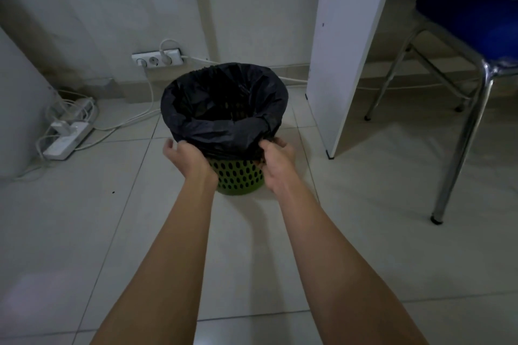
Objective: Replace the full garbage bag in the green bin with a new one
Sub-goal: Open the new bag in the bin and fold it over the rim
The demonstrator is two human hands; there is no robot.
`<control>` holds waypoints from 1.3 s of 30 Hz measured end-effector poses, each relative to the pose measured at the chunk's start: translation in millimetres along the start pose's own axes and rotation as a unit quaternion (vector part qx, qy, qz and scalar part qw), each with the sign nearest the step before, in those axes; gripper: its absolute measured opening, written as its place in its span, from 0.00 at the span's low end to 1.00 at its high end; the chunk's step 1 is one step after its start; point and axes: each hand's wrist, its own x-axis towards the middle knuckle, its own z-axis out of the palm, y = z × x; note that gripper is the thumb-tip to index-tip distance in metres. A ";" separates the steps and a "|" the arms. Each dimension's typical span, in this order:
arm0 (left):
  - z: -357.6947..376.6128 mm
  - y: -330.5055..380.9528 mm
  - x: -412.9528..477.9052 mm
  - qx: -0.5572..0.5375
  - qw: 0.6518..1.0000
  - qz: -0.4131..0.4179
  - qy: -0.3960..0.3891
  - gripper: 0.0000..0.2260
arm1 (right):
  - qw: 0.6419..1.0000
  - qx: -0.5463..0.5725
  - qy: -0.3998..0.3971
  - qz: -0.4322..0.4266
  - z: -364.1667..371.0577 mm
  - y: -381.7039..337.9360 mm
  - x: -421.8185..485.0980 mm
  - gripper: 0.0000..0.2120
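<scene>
We stand over the green bin (238, 179) on the tiled floor (364, 204), between the wall sockets (157, 59) and a white panel (347, 45). The black bag (221, 109) is folded over its rim so it stays open. Our right hand (277, 159) has its grip pinched on the bag's hem; our left hand (182, 157) is loosely open beside it, ready to tug it down evenly.
</scene>
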 end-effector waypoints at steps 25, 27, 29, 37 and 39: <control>-13.8 -42.2 -36.9 0.111 0.991 -0.002 -0.073 0.03 | 0.983 -0.076 0.072 -0.153 17.7 40.6 -30.8 0.11; -15.4 -40.9 -35.1 0.095 0.990 -0.032 -0.102 0.04 | 0.985 -0.057 0.085 -0.142 18.2 38.6 -30.1 0.09; -15.8 -40.1 -33.3 0.076 0.984 -0.071 -0.144 0.03 | 0.985 -0.049 0.096 -0.132 19.4 38.3 -29.8 0.04; -17.7 -30.3 -30.5 0.055 0.941 -0.220 -0.251 0.08 | 0.992 -0.062 0.050 -0.095 20.8 38.6 -29.7 0.10; -18.4 -27.9 -26.8 0.070 0.928 -0.256 -0.261 0.06 | 0.994 -0.066 0.056 -0.068 19.0 35.2 -27.6 0.09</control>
